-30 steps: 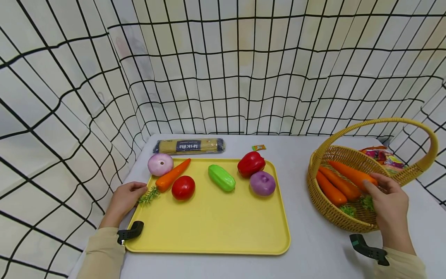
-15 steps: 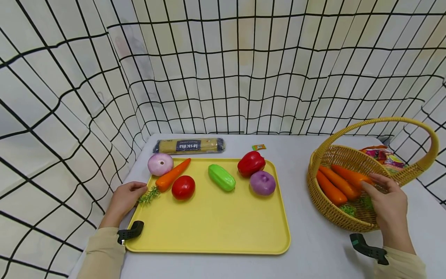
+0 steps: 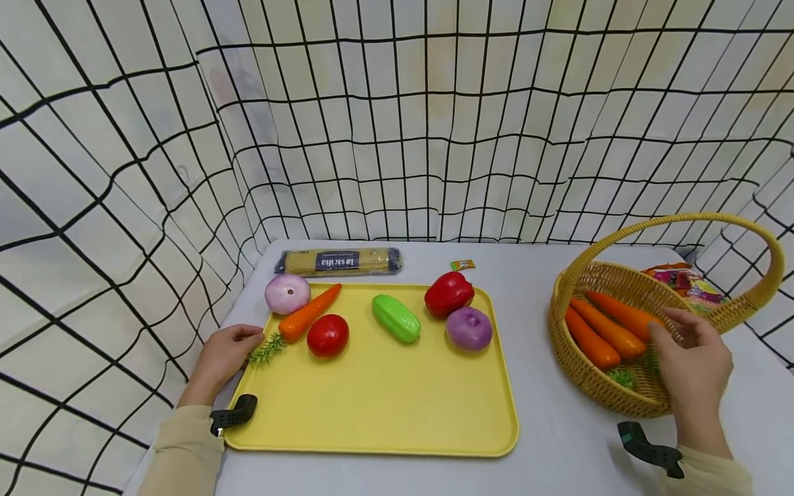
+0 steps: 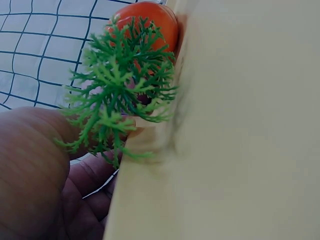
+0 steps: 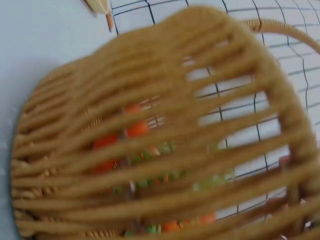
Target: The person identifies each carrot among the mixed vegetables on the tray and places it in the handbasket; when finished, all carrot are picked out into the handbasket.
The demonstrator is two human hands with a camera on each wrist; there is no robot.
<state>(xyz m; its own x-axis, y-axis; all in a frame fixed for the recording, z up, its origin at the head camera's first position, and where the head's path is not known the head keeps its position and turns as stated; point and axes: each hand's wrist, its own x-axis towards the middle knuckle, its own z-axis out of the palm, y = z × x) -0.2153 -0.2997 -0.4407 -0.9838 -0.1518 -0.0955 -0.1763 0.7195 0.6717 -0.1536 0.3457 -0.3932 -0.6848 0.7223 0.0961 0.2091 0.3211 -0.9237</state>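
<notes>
My left hand point(image 3: 226, 355) pinches the left rim of the yellow tray point(image 3: 372, 413); in the left wrist view its thumb point(image 4: 95, 125) lies behind the feathery green carrot top point(image 4: 120, 90). On the tray are an orange carrot point(image 3: 308, 315), a tomato point(image 3: 328, 336), a green cucumber-like vegetable point(image 3: 395, 319), a red bell pepper point(image 3: 449, 295) and a purple onion point(image 3: 469, 328). My right hand point(image 3: 697, 365) reaches into the wicker basket point(image 3: 577, 386), thumb and fingers apart around the thick end of the rearmost carrot point(image 3: 623, 315). Two more carrots point(image 3: 595, 344) lie beside it.
A lilac onion point(image 3: 288, 295) sits at the tray's back left corner. Behind the tray are a pasta packet point(image 3: 341, 261) and a small orange-green wrapper point(image 3: 462, 264). A colourful bag point(image 3: 685, 286) lies behind the basket, whose handle point(image 3: 682, 219) arches high. Black netting surrounds the table.
The rearmost carrot has come down to lie beside the others in the basket. My right hand has shifted slightly right from it. The left hand stays at the tray rim.
</notes>
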